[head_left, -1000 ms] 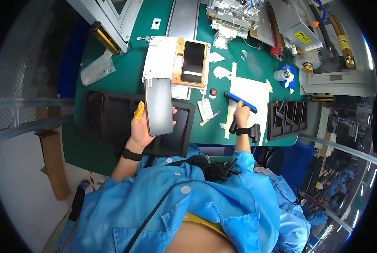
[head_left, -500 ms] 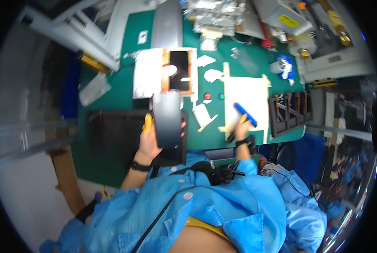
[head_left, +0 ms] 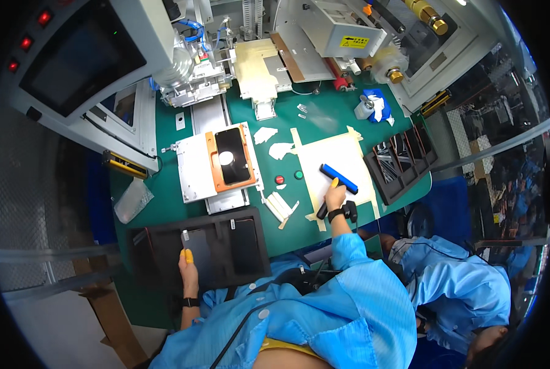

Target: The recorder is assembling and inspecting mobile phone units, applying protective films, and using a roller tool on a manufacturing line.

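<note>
My left hand (head_left: 188, 270) wears a yellow finger cot and is closed on the left edge of a dark, flat screen panel (head_left: 206, 255) with a small white tab. That panel is at the black foam tray (head_left: 145, 270) near the left front; I cannot tell whether it rests fully in its slot. Another dark panel (head_left: 244, 245) lies in the slot to its right. My right hand (head_left: 334, 197), also with a yellow finger cot, grips a blue hand roller (head_left: 339, 178) by its dark handle. The roller is over a white sheet (head_left: 342, 157) taped to the green table.
A black-screened phone (head_left: 232, 154) sits in an orange fixture on a white plate. Red (head_left: 280, 179) and green (head_left: 299, 174) buttons stand beside it. A second foam tray (head_left: 389, 178) holds dark panels at right. A monitor (head_left: 81, 55) overhangs the left; a person (head_left: 459, 277) in blue sits at right.
My left hand has carried the panel down and left, from in front of the fixture to the foam tray. My right hand keeps the roller over the sheet. The view has turned.
</note>
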`<state>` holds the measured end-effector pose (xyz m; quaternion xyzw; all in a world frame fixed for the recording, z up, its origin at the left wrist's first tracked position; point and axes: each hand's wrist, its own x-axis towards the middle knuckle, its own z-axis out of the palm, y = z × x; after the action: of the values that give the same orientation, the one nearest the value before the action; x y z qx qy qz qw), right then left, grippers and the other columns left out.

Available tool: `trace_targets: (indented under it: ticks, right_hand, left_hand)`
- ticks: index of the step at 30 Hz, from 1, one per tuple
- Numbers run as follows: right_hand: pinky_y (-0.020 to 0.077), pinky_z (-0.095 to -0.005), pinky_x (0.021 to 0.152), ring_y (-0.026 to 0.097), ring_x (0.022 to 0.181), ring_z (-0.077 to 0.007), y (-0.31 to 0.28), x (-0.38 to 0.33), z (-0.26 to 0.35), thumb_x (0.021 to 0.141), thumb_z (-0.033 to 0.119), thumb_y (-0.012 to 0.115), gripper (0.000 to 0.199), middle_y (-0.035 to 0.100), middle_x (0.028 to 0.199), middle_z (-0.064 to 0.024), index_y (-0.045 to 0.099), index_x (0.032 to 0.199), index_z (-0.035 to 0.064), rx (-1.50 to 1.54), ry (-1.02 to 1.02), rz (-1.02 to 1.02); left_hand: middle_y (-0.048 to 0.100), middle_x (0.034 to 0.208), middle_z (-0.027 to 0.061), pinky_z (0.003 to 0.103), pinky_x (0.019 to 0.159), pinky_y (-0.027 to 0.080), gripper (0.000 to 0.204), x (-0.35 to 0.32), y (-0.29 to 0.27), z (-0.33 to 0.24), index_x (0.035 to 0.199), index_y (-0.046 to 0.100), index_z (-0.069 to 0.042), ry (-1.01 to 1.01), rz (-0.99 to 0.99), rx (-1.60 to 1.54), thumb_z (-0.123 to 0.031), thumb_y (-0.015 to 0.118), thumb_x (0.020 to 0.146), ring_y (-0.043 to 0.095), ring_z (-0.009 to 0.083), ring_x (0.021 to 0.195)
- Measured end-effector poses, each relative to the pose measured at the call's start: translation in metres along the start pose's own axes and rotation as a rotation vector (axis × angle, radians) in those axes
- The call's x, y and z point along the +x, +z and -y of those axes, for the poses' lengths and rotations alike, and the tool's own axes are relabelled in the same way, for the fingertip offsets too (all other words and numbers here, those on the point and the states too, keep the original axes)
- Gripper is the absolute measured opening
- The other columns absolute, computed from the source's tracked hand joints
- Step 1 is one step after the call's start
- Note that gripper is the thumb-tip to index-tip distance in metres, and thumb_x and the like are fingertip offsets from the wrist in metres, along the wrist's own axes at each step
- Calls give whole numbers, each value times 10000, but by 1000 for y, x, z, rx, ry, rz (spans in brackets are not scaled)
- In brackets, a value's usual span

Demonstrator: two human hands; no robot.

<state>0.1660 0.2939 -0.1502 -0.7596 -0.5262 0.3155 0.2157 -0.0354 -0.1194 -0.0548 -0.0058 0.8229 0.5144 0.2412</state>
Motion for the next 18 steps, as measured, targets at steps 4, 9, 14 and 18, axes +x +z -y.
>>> trace_targets:
  ticks: [4,9,14,18]
  right_hand:
    - [451,-329,415,561,435,-238,-1,-44,-1,854,347,462,399,567,607,-164,421,875,-49,80,98,127]
    - [426,-362,722,541,805,-264,2,-29,-7,785,299,553,445,521,901,-182,410,1023,-48,188,100,117]
    - [404,-365,783,511,911,-298,3,-139,83,776,184,597,430,515,999,-226,459,1082,-85,123,-795,-2]
    - [464,-329,600,599,674,-259,2,-312,155,770,112,552,192,602,765,-154,603,950,68,66,-1071,915]
  left_hand:
    - [471,1093,144,421,831,336,328,3,13,5,1079,480,-1,323,-44,694,-247,437,865,420,327,994]
    - [492,1095,175,431,828,367,507,-8,32,-28,1155,426,14,464,-208,762,-326,533,794,450,340,1003]
    - [427,1174,139,407,813,339,593,-10,29,-8,1275,326,-38,527,-204,920,-320,520,792,407,289,1030]
    - [358,1256,188,431,913,292,607,-24,1,0,1279,298,-1,511,6,799,-245,551,784,358,344,1114]
